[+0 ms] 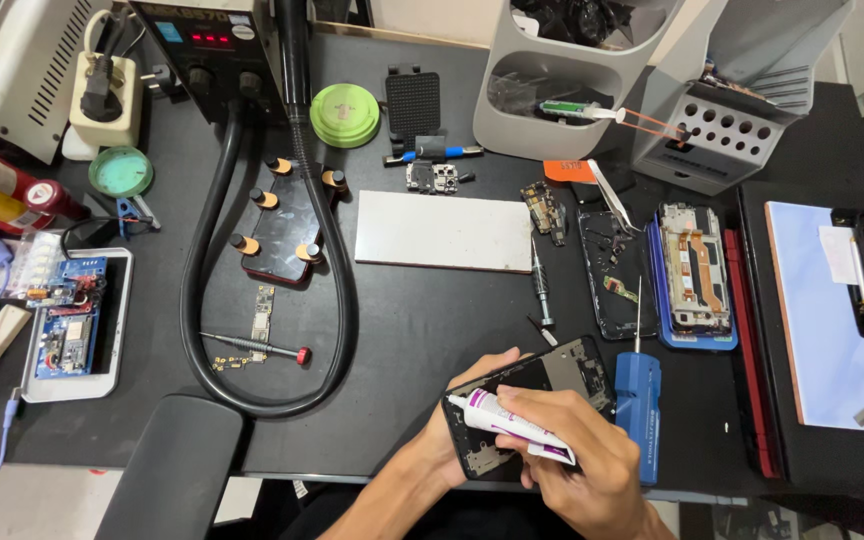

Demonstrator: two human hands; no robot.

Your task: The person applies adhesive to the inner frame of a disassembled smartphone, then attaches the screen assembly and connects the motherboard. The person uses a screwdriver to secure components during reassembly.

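An opened phone (527, 405), its back cover off and its dark inner frame exposed, was held at the near edge of the black table (422, 330) by the left hand (457, 425), whose fingers were wrapped around the phone's left side from beneath. A small white glue tube with purple markings (512, 425) was gripped by the closed fingers of the right hand (577, 460), and its nozzle was pointed toward the phone's upper left corner, close to the frame or touching it; which could not be told. A blue-handled tool (639, 410) was laid just beside the phone, on its right. Farther back, a second dismantled phone in a blue frame (694, 275) was seen, with a dark phone body (612, 270) and tweezers (610, 195) beside it. A white rectangular plate (444, 231) was set near the middle of the table, and a thick black hose (337, 290) was looped to its left around a small circuit board (264, 312) and a screwdriver with a red cap (257, 347).
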